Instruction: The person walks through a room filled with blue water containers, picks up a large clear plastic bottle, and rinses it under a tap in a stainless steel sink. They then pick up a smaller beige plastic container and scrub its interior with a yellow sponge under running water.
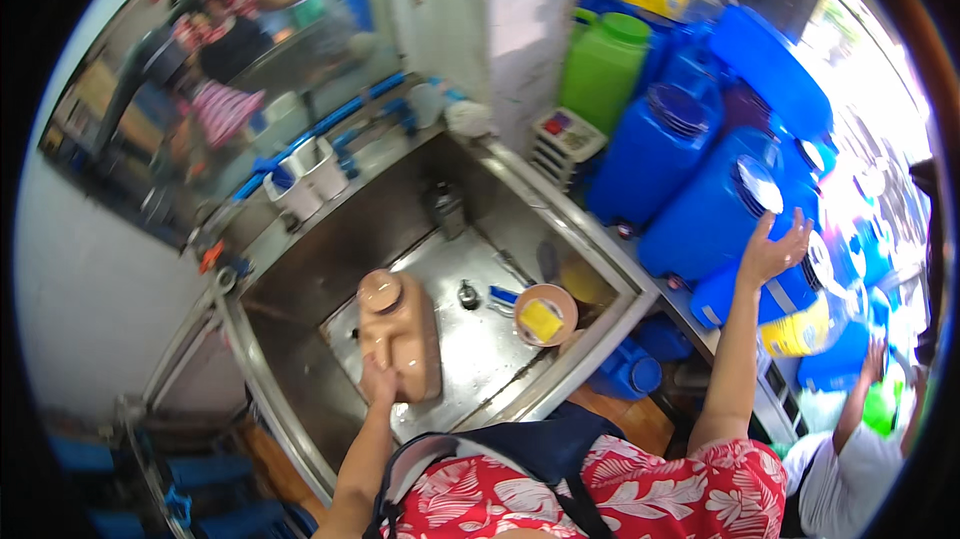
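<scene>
In the stainless steel sink (262, 404) a tan plastic jug (409, 314) with a screw cap lies towards the left. My left hand (380, 381) is wrapped round the jug's handle; the grip partly hides it. Far to the right, my right hand (776, 250) is raised with its fingers apart and holds nothing. It is nearest to a large blue plastic container (712, 216) with a pale lid; whether the fingertips touch it cannot be told. Within the sink are a small orange basin (566, 306) with a yellow sponge (541, 321), a blue-handled brush (503, 294) and a dark bottle (448, 210).
Several blue containers crowd a shelf at right, beside a green jug (604, 70) and a yellow-labelled bottle (799, 329). Blue pipes (326, 135) run below a mirror (225, 51). White holders (306, 179) stand on the ledge. Another person (855, 479) works at lower right.
</scene>
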